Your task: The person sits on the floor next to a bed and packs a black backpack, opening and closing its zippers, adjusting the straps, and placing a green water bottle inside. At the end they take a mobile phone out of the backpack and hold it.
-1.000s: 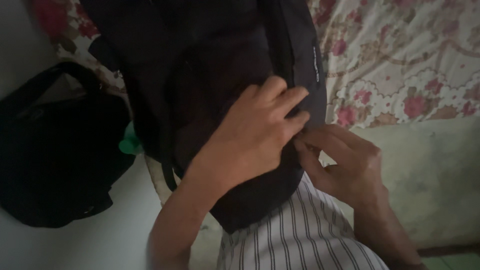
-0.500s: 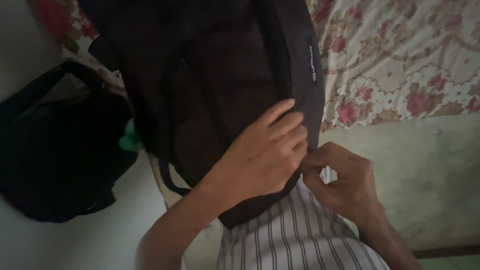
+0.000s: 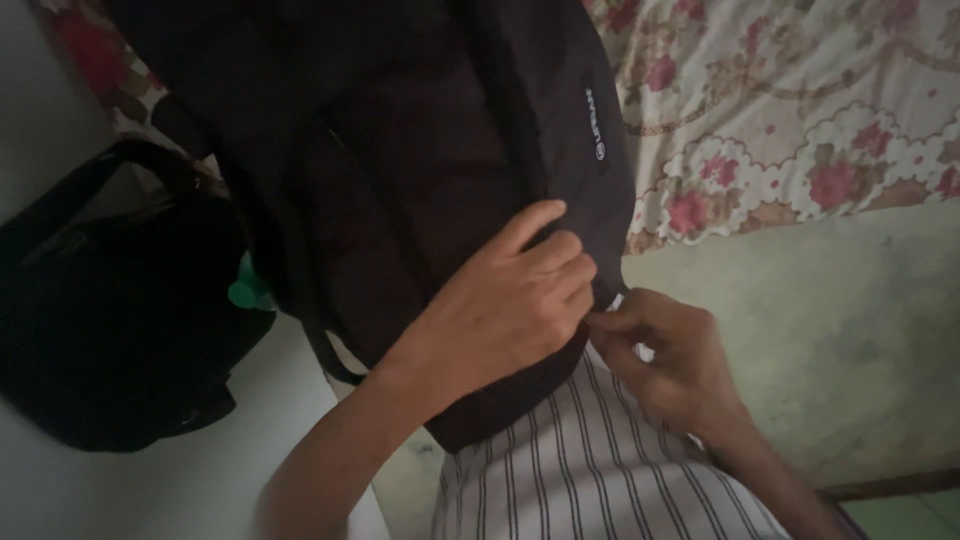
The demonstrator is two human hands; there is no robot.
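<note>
Head view. We see one dark backpack [image 3: 400,200] held upright against our lap, above the striped garment [image 3: 600,470] we wear. Its top runs out of the upper edge of the picture; its lower end rests just above the stripes. Behind it lies a bed with a floral sheet [image 3: 800,130], whose edge runs across the right of the picture, with a pale green bed side [image 3: 830,320] below it.

Handling. We judge the backpack soft and pliable: the fabric folds under pressure and gives no stiff edge. It appears moderately filled, so it will sag if held by one corner. The best holds are the side seam near the zip line and the strap that hangs at its lower left.

Left hand [image 3: 510,300]. The forearm comes up from the lower left. The palm lies flat on the backpack's front, fingers curled over its right edge. The grip is partly closed and presses the fabric rather than clamping it.

Right hand [image 3: 660,350]. It sits just beside the left, at the backpack's lower right edge. Thumb and forefinger are pinched together on something small there, likely a zip pull; we cannot tell for certain.

Other items. A second black bag [image 3: 110,330] lies at the left, with a small green object [image 3: 245,292] between it and the backpack.
</note>
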